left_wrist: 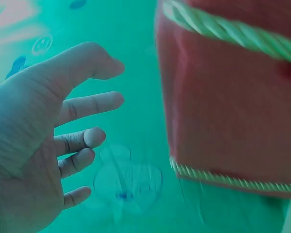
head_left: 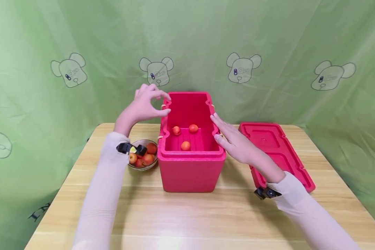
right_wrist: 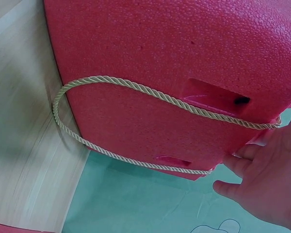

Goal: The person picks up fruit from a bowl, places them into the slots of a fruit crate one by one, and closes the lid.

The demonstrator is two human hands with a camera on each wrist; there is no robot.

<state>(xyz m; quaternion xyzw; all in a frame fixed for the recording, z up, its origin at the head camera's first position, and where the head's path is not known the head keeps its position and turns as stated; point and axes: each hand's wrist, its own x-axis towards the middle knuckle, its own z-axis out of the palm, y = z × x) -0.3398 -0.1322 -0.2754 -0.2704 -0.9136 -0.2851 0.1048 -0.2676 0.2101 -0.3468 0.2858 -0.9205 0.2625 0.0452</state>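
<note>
Left fingers (head_left: 160, 94) gape wide beside the red box (head_left: 192, 176), straight right fingers (head_left: 223, 126) at its rim.

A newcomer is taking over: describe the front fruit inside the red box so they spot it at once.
On the wooden table stands an open red box. Inside, toward its near end, lies a round orange-red fruit. It lies closest to the camera, whereas its two neighbours in the box sit farther back.
</note>
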